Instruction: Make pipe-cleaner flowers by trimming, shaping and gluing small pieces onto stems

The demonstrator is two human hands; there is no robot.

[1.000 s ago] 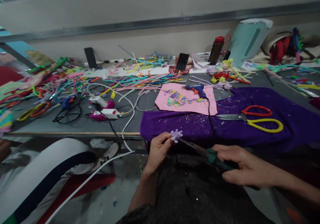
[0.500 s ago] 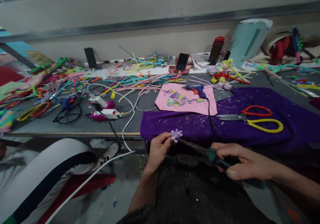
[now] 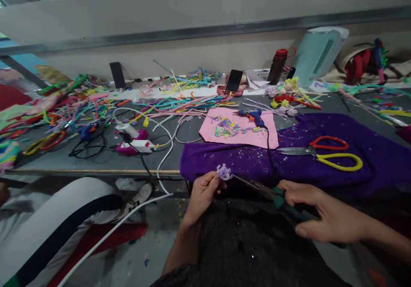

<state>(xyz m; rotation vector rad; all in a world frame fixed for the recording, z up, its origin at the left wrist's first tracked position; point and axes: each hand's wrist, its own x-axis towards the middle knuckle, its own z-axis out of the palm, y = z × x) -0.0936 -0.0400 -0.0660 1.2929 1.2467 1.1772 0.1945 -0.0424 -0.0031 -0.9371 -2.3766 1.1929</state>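
My left hand (image 3: 203, 193) pinches a small lilac fuzzy flower (image 3: 224, 172) between thumb and fingertips, just off the table's front edge. Gripped in my right hand (image 3: 327, 212) are long-nosed pliers (image 3: 257, 187) with dark green and black handles. Their narrow tips point left and end close beside the flower; whether they touch it I cannot tell. Behind my hands a purple cloth (image 3: 212, 158) lies on the table, dotted with small scraps. Scissors (image 3: 316, 151) with one red and one yellow handle rest open on this cloth.
A pink sheet (image 3: 205, 129) bears cut bits and a blue glue gun (image 3: 255, 116). Its black cord runs forward over the cloth. To the left are a power strip (image 3: 136, 146), white cables (image 3: 165, 161) and piles of pipe cleaners (image 3: 186, 103). Another person's leg (image 3: 64, 223) is at lower left.
The flower has turned a little in my left hand. The pliers' tips have drawn slightly right, away from its middle, and my right hand's fingers have spread wider on the handles.
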